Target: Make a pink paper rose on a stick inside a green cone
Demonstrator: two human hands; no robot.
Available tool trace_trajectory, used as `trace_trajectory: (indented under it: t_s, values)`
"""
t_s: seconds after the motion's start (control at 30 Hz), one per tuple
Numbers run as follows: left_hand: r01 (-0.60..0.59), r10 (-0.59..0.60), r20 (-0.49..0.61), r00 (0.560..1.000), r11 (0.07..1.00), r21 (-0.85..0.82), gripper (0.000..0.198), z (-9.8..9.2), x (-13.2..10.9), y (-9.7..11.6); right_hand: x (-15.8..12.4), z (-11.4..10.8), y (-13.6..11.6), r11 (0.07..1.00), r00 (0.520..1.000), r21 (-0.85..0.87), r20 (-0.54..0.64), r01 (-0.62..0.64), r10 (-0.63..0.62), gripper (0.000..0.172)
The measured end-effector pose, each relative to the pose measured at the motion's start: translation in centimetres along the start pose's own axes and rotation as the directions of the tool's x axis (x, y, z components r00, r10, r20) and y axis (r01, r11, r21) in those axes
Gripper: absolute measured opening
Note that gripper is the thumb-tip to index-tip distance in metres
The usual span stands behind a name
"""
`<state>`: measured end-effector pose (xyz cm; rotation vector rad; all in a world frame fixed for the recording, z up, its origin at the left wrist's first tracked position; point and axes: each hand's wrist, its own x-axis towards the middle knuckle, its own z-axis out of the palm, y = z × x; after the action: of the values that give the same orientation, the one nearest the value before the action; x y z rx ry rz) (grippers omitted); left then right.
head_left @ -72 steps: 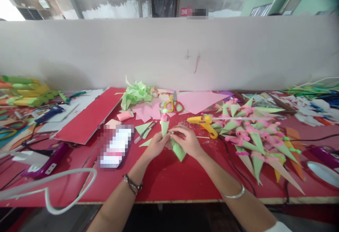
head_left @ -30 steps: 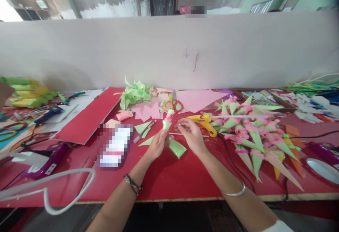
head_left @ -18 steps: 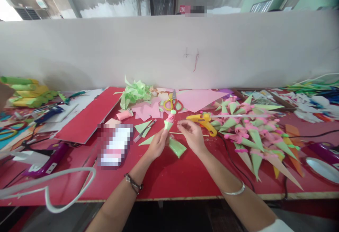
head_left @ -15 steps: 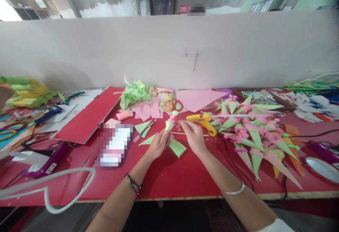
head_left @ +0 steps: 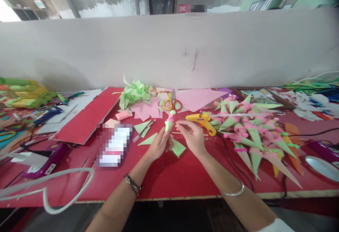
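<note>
My left hand (head_left: pixel 159 144) is wrapped round the lower part of a small green and pink paper cone (head_left: pixel 170 122), which stands upright with a light green tip on top. Just right of the cone is my right hand (head_left: pixel 192 135), its thumb and forefinger pinched together; whatever is between them is too small to make out. Behind it lies a yellow glue gun (head_left: pixel 202 119) on the red table. A green packet (head_left: pixel 178 148) rests under and beside my left hand. Yellow and red scissors (head_left: pixel 172 103) lie beyond the cone.
Many green and pink paper cones (head_left: pixel 254 136) are heaped at the right. A blurred-out phone-like object (head_left: pixel 116 146) and a red board (head_left: pixel 90 116) lie at the left. Crumpled green paper (head_left: pixel 135 92) sits at the back. A white curved rod (head_left: pixel 69 203) crosses the lower left.
The cone in my left hand has moved slightly and looks more upright. My right hand has shifted a little to the left, its fingers still near the cone.
</note>
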<state>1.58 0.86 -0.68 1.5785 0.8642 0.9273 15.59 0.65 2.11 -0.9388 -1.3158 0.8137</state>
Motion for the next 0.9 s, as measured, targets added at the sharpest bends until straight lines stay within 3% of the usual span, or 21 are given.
trace_trajectory:
  t_s: [0.13,0.27,0.5,0.63,0.77,0.9]
  values:
    - [-0.027,0.027,0.015,1.000,0.999,0.031,0.032,0.18,-0.16,-0.19,-0.18,0.17,-0.11,0.983,0.991,-0.127,0.012,0.135,-0.135,0.009]
    - [-0.052,0.049,0.042,0.998,0.996,0.075,0.030,0.26,-0.27,-0.13,-0.15,0.33,0.15,0.967,0.985,-0.190,-0.002,0.170,-0.174,0.009]
    - [-0.101,0.093,0.067,0.993,0.985,0.137,0.027,0.26,-0.32,0.16,-0.22,0.53,0.03,0.993,0.992,-0.019,0.036,0.118,-0.118,0.011]
    - [-0.104,0.093,0.080,0.992,0.983,0.150,0.026,0.28,-0.27,0.32,-0.28,0.85,-0.05,0.992,0.997,0.118,0.057,0.045,-0.052,0.011]
    - [-0.122,0.109,0.077,0.991,0.977,0.177,0.026,0.25,-0.24,0.57,-0.12,1.00,0.35,0.952,0.992,0.280,0.072,-0.123,0.107,0.028]
    - [-0.137,0.123,0.080,0.989,0.969,0.206,0.025,0.16,-0.23,0.72,0.10,0.82,0.53,0.796,0.905,0.436,0.264,-0.421,0.334,0.032]
